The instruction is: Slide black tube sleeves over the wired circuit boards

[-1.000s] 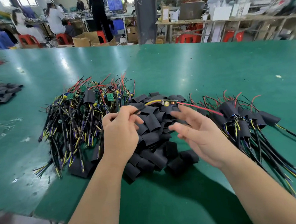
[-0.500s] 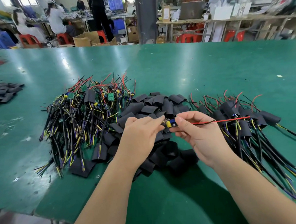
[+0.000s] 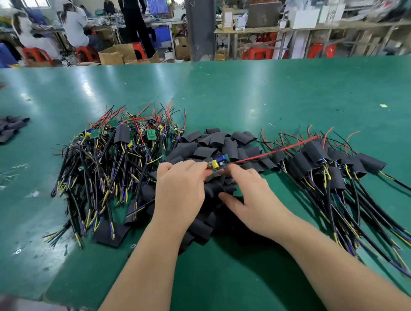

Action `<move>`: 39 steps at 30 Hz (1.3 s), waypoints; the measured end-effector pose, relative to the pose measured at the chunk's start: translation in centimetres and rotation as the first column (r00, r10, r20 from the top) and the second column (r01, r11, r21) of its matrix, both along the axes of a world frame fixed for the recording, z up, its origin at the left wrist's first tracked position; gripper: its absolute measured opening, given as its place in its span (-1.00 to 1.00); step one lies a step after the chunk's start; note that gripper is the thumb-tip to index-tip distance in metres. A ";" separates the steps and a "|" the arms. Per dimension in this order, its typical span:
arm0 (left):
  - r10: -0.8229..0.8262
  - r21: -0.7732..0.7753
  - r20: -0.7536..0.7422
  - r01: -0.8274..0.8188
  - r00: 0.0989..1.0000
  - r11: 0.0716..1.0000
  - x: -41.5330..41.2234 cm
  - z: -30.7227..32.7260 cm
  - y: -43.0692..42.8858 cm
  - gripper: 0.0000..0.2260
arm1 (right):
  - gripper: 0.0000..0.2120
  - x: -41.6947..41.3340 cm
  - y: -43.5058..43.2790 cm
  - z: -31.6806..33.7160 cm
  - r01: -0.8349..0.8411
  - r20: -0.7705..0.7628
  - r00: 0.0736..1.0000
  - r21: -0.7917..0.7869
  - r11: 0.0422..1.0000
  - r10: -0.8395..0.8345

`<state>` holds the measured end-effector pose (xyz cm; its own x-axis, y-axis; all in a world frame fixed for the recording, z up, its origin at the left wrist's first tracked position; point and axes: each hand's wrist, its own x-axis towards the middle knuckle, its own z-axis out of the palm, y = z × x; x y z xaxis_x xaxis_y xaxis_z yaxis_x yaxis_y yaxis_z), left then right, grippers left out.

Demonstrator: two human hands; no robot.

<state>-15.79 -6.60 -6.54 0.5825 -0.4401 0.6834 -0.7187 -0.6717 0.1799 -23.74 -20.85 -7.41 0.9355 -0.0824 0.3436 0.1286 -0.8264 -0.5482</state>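
- Left hand (image 3: 181,188) pinched a small circuit board (image 3: 218,165) at its fingertips, held just above the pile of black tube sleeves (image 3: 211,145) at table centre.
- The board's red wire (image 3: 271,152) trailed right, across the sleeved boards (image 3: 320,158).
- Right hand (image 3: 255,200) lay on the near side of the sleeve pile, fingers extended and released, thumb splayed left; nothing clasped.
- Bare wired boards (image 3: 108,161) were heaped left of the sleeves, touching them.
- Green table (image 3: 268,98); a second heap of sleeves (image 3: 0,129) sat at the far left edge, well apart.
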 end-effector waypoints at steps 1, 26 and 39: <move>0.011 -0.020 -0.013 -0.012 1.000 1.000 0.1 0.0 0.1 -0.75 | -0.55 0.1 0.1 0.0 -0.005 -0.007 1.000 -0.032 0.999 0.005; 0.078 -0.102 -0.114 -0.090 0.990 0.991 0.3 0.2 0.8 -0.82 | -0.76 0.3 0.1 0.7 0.308 0.344 0.916 -0.276 0.910 -0.206; 0.043 -0.158 -0.180 -0.072 0.983 0.985 0.5 0.3 1.0 -0.81 | -0.58 0.6 -2.0 0.3 0.103 0.088 0.973 0.665 0.740 -0.215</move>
<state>-15.34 -5.61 -6.26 0.7208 -0.2935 0.6279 -0.6271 -0.6620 0.4105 -23.14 -22.80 -7.10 0.8300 -0.4811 0.2822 0.1535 -0.2893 -0.9448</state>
